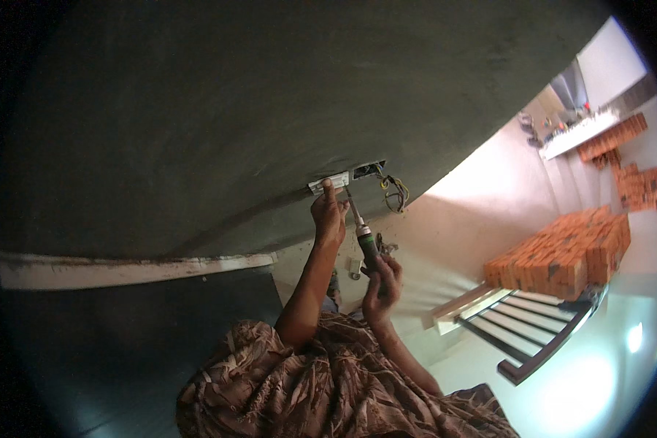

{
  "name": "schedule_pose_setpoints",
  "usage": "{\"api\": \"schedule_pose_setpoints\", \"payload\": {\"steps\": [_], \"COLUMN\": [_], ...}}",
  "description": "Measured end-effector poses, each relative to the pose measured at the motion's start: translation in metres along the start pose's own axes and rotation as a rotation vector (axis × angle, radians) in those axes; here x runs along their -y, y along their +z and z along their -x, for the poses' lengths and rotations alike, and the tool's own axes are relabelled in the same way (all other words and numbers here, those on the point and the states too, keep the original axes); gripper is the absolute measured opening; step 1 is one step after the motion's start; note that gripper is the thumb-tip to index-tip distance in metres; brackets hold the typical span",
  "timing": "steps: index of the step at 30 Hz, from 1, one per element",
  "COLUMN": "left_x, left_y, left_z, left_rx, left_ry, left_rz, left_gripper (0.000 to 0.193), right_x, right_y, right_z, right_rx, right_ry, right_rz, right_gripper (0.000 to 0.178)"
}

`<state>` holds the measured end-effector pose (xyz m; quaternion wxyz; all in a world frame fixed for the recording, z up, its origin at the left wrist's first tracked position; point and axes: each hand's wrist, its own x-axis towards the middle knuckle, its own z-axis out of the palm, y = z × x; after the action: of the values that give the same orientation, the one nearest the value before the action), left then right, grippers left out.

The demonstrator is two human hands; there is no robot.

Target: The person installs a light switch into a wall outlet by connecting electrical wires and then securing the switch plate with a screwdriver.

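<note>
My left hand (331, 213) is closed on a white rectangular plate (336, 179), its thumb on the front, holding it against the dark grey wall. In my right hand (383, 289) is a screwdriver (368, 245) with a green and black handle. The shaft points up at the right end of the plate; I cannot tell whether the tip sits in a screw. Just right of the plate, a wall box (369, 170) is open in the wall. Several loose wires (394, 193), yellow and dark, hang out of it.
The dark wall (197, 131) fills the upper view, and a pale ledge (124, 273) runs along its foot at left. To the right stand a stack of orange bricks (555, 252) and a dark slatted railing (525, 332). More bricks (639, 186) lie farther back. Small items are on the floor below my hands.
</note>
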<state>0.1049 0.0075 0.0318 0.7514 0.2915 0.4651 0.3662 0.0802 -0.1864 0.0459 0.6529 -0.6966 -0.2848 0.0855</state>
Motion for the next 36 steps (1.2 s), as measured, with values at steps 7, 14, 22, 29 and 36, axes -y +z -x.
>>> {"api": "schedule_pose_setpoints", "payload": {"steps": [7,14,22,29,36], "left_x": [0.001,-0.003,0.001,-0.001,-0.001], "left_y": [-0.005,0.001,0.001,-0.005,0.001], "left_z": [-0.004,0.002,-0.001,-0.006,-0.001], "left_rx": [0.026,0.001,0.002,0.029,0.050], "left_ry": [-0.015,-0.011,-0.019,0.000,-0.011], "left_rz": [-0.015,0.033,0.030,0.029,0.031], "left_gripper": [0.078,0.080,0.080,0.083,0.082], "right_x": [-0.001,-0.011,-0.008,-0.006,-0.044], "right_y": [-0.017,-0.009,-0.028,-0.010,-0.029], "right_z": [-0.017,0.005,-0.003,0.006,0.009], "right_rx": [-0.097,-0.093,-0.004,-0.048,0.067], "right_ry": [1.051,0.127,1.188,0.134,1.232], "right_rz": [-0.887,-0.022,-1.108,0.070,-1.205], "right_gripper": [0.051,0.052,0.048,0.050,0.049]}}
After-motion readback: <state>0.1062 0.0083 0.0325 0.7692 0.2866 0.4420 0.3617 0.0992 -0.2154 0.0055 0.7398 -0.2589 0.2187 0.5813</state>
